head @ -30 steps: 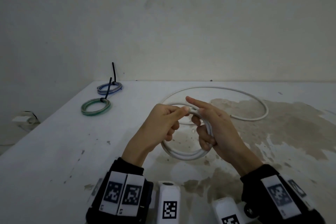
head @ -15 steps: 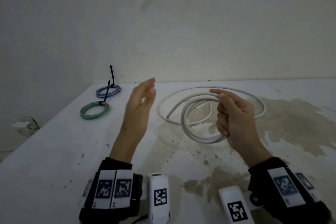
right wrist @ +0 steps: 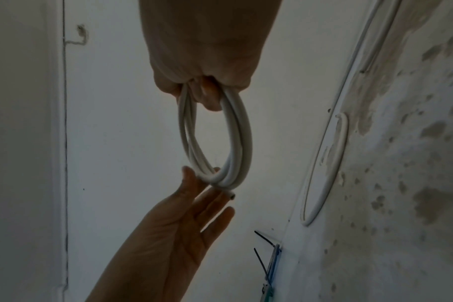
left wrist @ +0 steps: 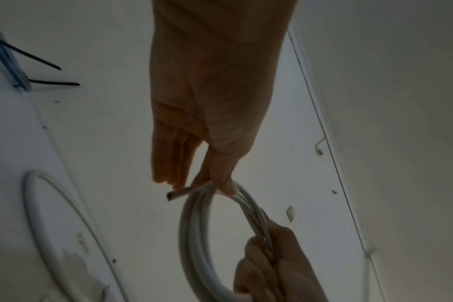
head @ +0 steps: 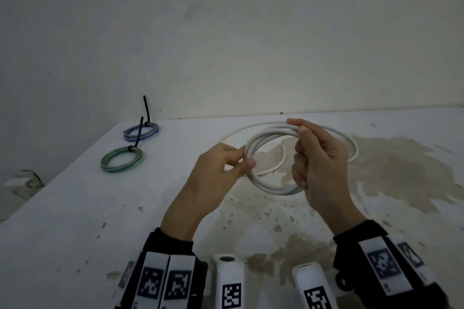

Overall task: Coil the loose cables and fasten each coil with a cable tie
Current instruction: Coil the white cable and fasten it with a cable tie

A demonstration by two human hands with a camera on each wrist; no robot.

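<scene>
My right hand (head: 322,158) grips a white cable coil (head: 273,189) of a few turns, held above the table, with its fingers curled through the ring (right wrist: 236,132). At the coil's left side my left hand (head: 226,167) pinches the strands between thumb and forefinger, and its other fingers (right wrist: 215,206) lie straight. A cut cable end (left wrist: 173,195) sticks out just beside that pinch. Behind the coil another run of white cable (head: 355,152) lies in a wide loop on the table; I cannot tell whether it joins the coil.
At the table's far left lie a blue coil (head: 140,132) and a green coil (head: 121,162), each bound with a black cable tie (head: 147,108) that sticks up. The white table (head: 75,208) is stained brown on the right. A wall stands behind its far edge.
Half a second ago my left hand was off the cable, raised and open; it has come back and pinches the coil's left side. My right hand has kept the coil throughout.
</scene>
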